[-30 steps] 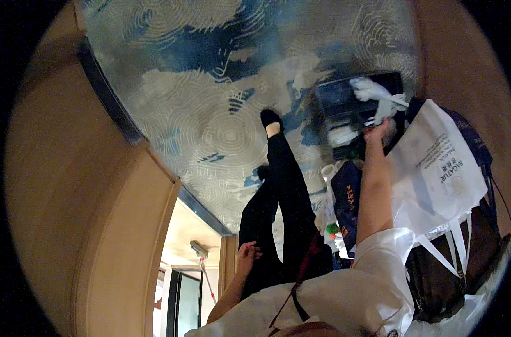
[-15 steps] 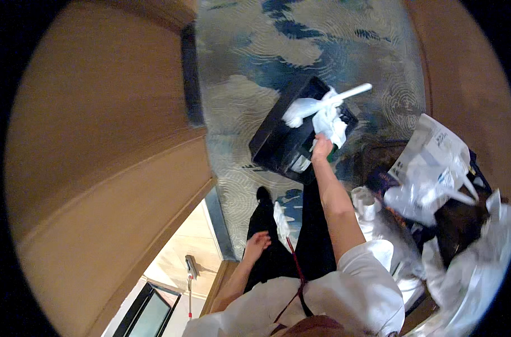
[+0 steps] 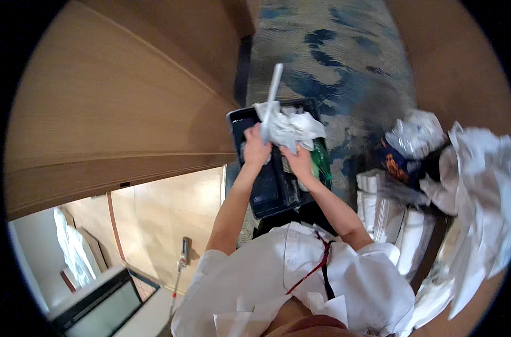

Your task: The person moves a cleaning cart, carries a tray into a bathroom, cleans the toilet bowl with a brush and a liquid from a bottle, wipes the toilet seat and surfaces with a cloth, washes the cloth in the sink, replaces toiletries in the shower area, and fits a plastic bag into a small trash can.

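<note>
Head view: a black, rectangular plastic caddy (image 3: pixel 264 182) lies before the person's body, over patterned blue-grey carpet (image 3: pixel 356 84). A crumpled white cloth (image 3: pixel 293 128) drapes its far part, apparently kept there within easy reach. Left hand (image 3: pixel 256 149): fingers bent beside the near end of a slim white rod (image 3: pixel 275 81); grip uncertain. Right hand (image 3: pixel 298 160): fingers partly hidden at the cloth's near edge; pinching cannot be told. The rod's long axis runs away from the body, its free end leaning slightly right.
</note>
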Action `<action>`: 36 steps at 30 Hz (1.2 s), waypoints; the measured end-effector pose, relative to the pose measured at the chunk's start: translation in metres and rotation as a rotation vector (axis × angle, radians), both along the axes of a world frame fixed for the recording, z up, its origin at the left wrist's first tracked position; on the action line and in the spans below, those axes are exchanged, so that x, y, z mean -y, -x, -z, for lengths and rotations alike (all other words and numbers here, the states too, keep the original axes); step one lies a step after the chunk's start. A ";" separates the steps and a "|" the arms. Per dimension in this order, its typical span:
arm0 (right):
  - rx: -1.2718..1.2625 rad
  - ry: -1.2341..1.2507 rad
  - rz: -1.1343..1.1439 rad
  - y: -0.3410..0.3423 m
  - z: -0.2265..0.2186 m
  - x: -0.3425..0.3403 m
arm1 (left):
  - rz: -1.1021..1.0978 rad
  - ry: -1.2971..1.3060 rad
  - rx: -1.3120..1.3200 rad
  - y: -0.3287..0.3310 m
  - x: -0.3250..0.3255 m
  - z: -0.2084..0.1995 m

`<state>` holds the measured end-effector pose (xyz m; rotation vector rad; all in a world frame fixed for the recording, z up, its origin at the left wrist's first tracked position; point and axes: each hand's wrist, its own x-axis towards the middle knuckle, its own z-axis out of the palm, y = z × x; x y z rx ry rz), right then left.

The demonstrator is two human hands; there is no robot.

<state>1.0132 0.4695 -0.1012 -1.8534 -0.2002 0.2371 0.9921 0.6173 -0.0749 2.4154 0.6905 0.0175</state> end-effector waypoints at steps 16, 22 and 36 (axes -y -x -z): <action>-0.188 -0.062 0.034 0.150 -0.034 0.085 | 0.209 0.243 0.185 0.220 0.095 -0.035; -0.174 -0.080 0.215 0.192 -0.065 0.108 | 0.284 0.507 0.273 0.261 0.089 -0.061; -0.232 0.099 0.738 0.337 -0.050 0.177 | 0.389 0.474 -0.936 0.491 -0.035 0.095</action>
